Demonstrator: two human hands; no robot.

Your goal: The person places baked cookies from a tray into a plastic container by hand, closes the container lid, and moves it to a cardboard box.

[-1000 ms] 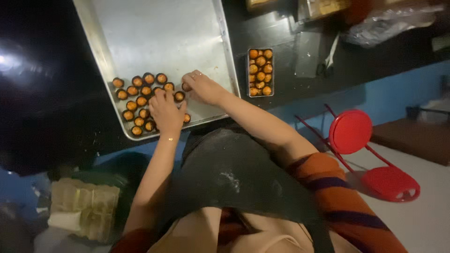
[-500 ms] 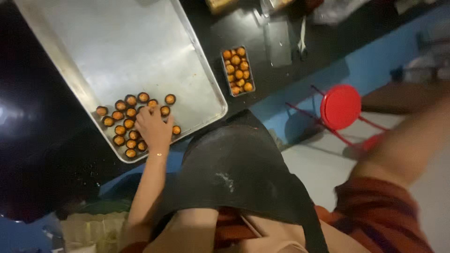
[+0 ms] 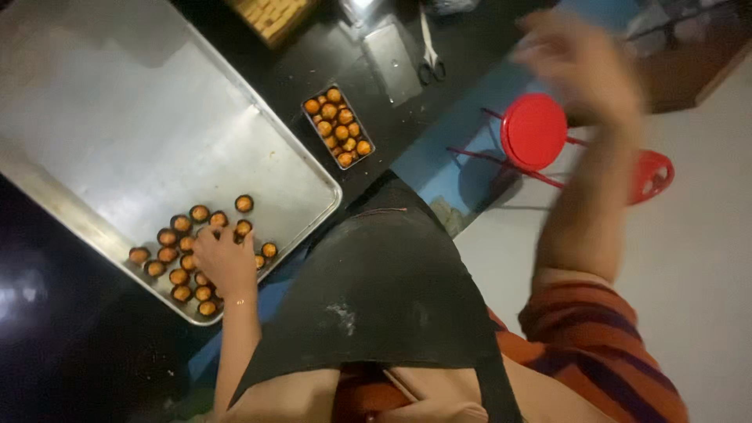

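Resting left hand (image 3: 225, 262) grip loosely on small round pastries (image 3: 182, 258) at baking tray (image 3: 157, 117) 7 o'clock corner | right hand (image 3: 583, 66) raised, blurred; grip unclear | small container (image 3: 338, 127) at 1 o'clock looks full; about twenty pastries left

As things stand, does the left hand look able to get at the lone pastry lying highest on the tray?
Probably yes. The left hand rests on the pastry cluster, and only bare tray lies between it and the lone pastry; nothing blocks the way.
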